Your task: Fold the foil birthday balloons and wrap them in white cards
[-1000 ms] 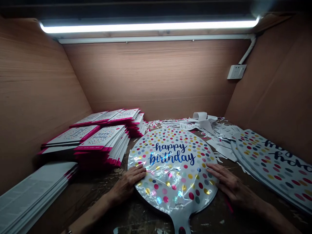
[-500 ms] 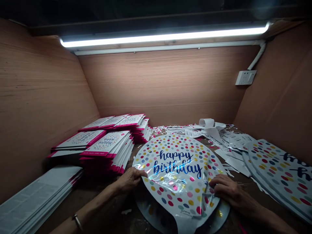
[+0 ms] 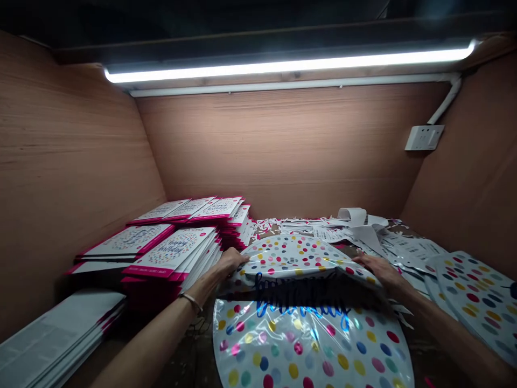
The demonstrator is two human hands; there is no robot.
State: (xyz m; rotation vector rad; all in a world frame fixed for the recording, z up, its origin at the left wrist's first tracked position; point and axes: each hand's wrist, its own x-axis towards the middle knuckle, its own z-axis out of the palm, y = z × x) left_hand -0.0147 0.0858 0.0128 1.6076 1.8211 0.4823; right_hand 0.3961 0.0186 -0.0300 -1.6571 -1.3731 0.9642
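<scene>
A flat white foil balloon with coloured dots and blue "happy birthday" lettering lies in front of me. Its upper part is bent, and a dark crease runs across the lettering. My left hand is closed on the balloon's upper left edge. At the upper right edge, my right hand grips the foil with the thumb side hidden. To my right lie more flat dotted balloons, overlapping in a pile. Left of my left hand are stacks of pink-edged birthday packets.
White folded sheets are stacked at the near left. Paper strips and labels litter the back right, with small pink and white scraps near the middle. Wooden walls enclose the bench; a tube light hangs above.
Both hands have moved up to the balloon's upper edges. The balloon was nearly flat with its neck toward me; now it is bent across the lettering, and the neck is out of sight.
</scene>
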